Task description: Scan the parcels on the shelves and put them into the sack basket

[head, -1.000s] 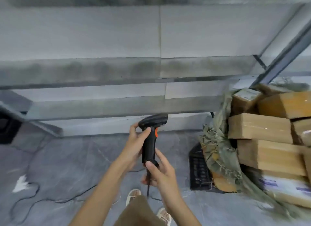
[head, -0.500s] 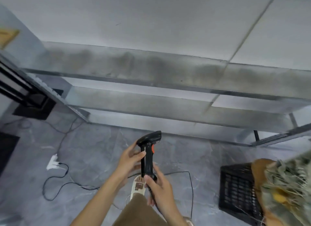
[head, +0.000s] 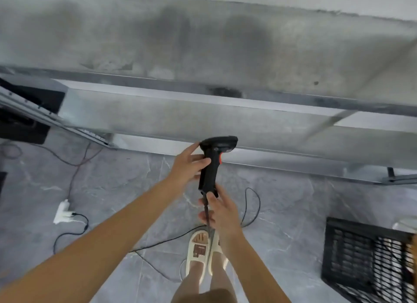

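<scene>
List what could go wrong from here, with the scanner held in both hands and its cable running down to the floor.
1. The cable loops on the floor beside the slippered feet; a step could snag it and cause a trip.
2. The right hand only pinches the base of the scanner while the left hand grips the handle; a tug on the cable might pull it loose.
3. The black crate sits low nearby, possibly in the walking path.

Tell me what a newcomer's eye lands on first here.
The black barcode scanner with its orange trigger, held upright at the centre: the left hand grips its upper handle, the right hand pinches its base. Behind it run bare grey metal shelves; a black crate sits at lower right.
</scene>
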